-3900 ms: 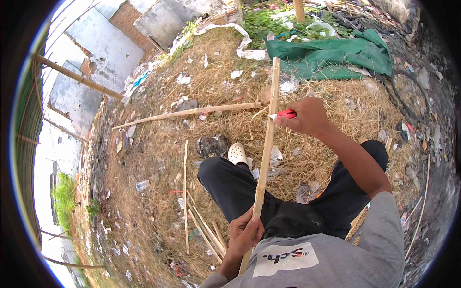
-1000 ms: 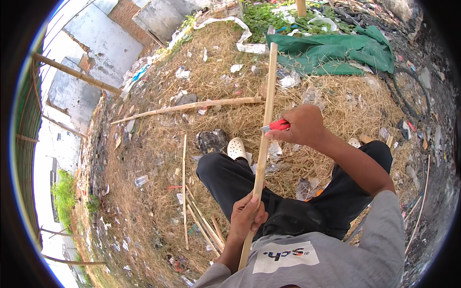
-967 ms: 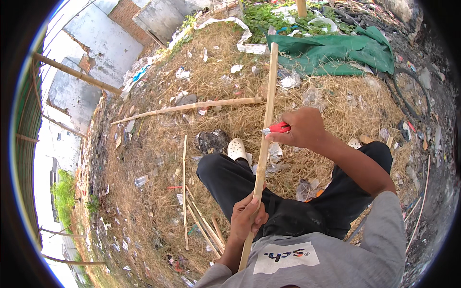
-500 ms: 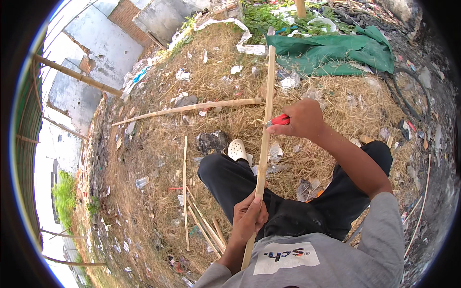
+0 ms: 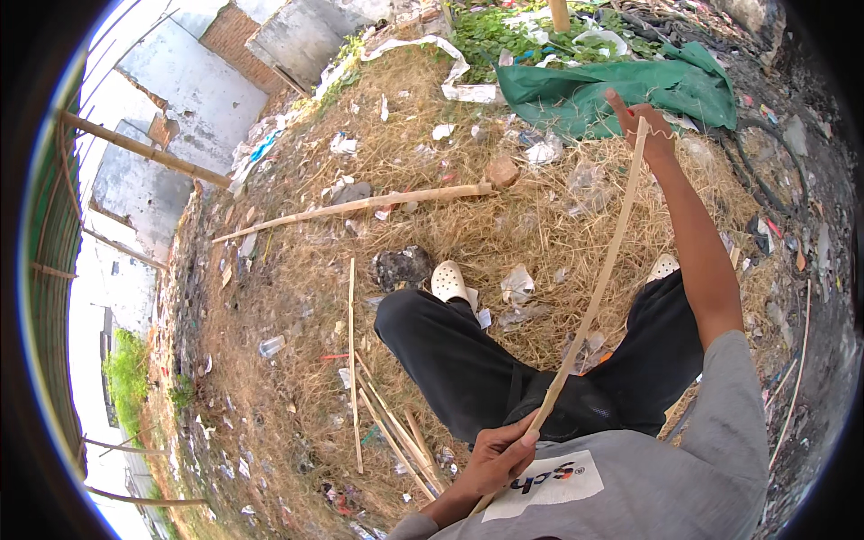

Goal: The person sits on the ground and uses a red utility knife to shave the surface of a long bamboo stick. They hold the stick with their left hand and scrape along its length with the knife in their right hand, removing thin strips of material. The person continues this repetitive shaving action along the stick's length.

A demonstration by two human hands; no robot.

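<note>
My left hand [image 5: 500, 457] is closed around the lower part of a long, pale wooden strip [image 5: 589, 310], probably bamboo. The strip slants up and to the right, away from my body, over my lap. At its far end is my right hand [image 5: 655, 135], with one digit pointing up and the other fingers seemingly curled. A thin curled shaving [image 5: 661, 134] hangs by the strip's tip. The red-handled cutting tool seen earlier in this hand is hidden now, so what the fingers hold cannot be made out.
Dry grass with scattered litter covers the ground. Several cut strips [image 5: 396, 432] lie to my left, near a single thin strip [image 5: 354, 360]. Farther ahead lie a longer pole [image 5: 360, 205] and a green sheet [image 5: 621, 88]. A dark lump [image 5: 401, 268] sits by my left shoe [image 5: 449, 281].
My right hand has moved away and to the right, up to the strip's far end. The strip has swung rightward with it. The red-handled tool has gone out of sight.
</note>
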